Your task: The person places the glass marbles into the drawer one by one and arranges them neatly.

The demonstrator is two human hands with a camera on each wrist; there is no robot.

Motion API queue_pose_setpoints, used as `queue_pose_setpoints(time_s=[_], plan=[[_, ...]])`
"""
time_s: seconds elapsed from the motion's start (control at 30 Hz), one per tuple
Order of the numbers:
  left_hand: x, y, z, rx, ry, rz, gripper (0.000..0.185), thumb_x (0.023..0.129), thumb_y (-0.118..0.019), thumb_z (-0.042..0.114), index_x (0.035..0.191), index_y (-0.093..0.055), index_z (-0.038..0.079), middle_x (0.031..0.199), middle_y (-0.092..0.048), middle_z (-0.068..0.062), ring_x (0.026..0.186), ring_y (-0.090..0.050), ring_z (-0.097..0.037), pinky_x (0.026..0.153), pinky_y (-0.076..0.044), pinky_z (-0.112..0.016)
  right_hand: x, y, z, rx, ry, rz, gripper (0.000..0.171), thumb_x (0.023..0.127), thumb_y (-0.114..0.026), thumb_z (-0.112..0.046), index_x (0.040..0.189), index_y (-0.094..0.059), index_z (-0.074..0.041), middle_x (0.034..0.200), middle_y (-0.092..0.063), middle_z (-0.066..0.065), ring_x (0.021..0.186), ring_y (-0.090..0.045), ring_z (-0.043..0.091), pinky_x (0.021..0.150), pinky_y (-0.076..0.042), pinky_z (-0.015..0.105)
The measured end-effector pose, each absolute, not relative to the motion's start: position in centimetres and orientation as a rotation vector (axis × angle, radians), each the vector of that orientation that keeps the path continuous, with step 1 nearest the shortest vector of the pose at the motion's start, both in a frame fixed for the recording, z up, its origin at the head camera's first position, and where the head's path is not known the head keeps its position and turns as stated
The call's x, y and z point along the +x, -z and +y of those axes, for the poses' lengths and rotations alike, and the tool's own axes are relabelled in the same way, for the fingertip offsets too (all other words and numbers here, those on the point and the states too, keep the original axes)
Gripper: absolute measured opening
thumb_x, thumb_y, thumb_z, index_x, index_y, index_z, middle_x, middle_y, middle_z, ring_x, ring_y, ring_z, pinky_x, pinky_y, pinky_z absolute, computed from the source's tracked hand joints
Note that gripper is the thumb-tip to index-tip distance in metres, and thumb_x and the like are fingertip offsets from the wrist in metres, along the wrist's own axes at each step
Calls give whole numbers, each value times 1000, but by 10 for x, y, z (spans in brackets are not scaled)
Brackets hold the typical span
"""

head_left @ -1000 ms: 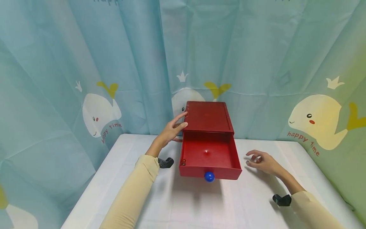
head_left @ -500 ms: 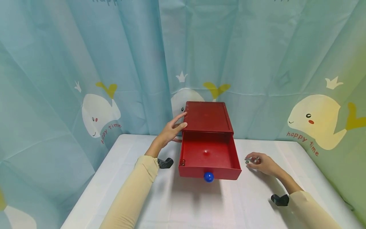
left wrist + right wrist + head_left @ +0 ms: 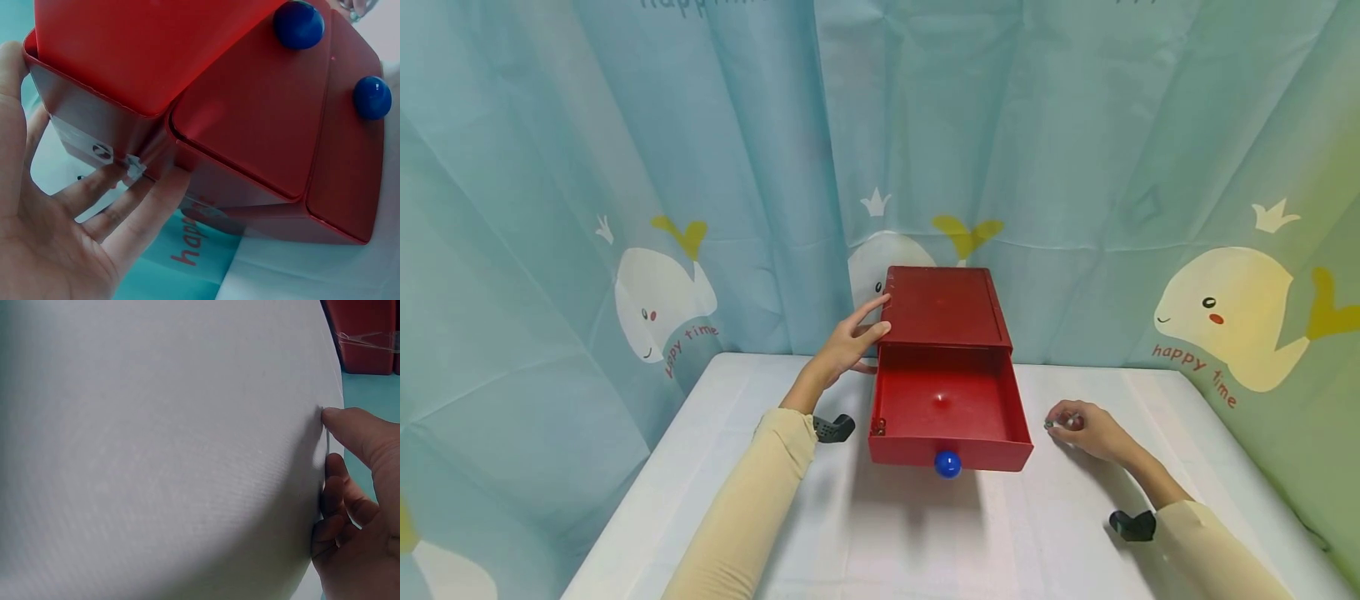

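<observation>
A red drawer cabinet (image 3: 947,304) with blue knobs stands at the table's middle, its top drawer (image 3: 951,454) pulled out. Small brownish pieces (image 3: 878,427) lie in that drawer's front left corner. My left hand (image 3: 844,348) rests against the cabinet's left side, fingers spread and fairly straight; the left wrist view shows the fingers (image 3: 134,219) along the side wall. Right of the drawer, low at the tabletop, my right hand (image 3: 1093,429) has thumb and fingers bent together, pinching a small shiny greyish-green thing (image 3: 1049,425). Its kind cannot be made out.
A white cloth covers the table (image 3: 917,550). Blue-green curtains (image 3: 1067,167) with whale prints hang behind and at both sides. Two lower drawers with blue knobs (image 3: 372,98) show in the left wrist view, pushed in. Black wrist devices (image 3: 1133,526) sit at both wrists.
The right hand's thumb and fingers have come together, and a small shiny thing now shows at their tips. The left hand and the cabinet have stayed in place.
</observation>
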State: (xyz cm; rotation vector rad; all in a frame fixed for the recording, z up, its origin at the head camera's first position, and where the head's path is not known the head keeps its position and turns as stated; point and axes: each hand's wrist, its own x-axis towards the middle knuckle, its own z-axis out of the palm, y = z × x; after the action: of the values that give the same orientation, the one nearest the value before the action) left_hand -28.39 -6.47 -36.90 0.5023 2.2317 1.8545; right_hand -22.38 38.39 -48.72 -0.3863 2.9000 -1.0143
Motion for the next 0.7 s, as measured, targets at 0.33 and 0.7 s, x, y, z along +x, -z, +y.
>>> queue_pose_setpoints(time_s=[0.33,0.7], plan=[[-283,369,-65,510,-1852,2242,60,100,-61,44,156,-40,45,155,-47,-12,136,-52,-34,84,-60,-56,-221,486,383,-366,1019,2899,13,92,-75,-14,104,-70,-13,96,-64,4,80,-53,22,63,-50,26],[-283,370,-65,524,-1853,2239,61,100,-61,44,157,-39,43,155,-48,-13,136,-52,-35,83,-60,-56,-222,488,383,-365,1015,2903,13,93,-75,-15,104,-70,-13,95,-64,3,81,-53,22,66,-50,28]])
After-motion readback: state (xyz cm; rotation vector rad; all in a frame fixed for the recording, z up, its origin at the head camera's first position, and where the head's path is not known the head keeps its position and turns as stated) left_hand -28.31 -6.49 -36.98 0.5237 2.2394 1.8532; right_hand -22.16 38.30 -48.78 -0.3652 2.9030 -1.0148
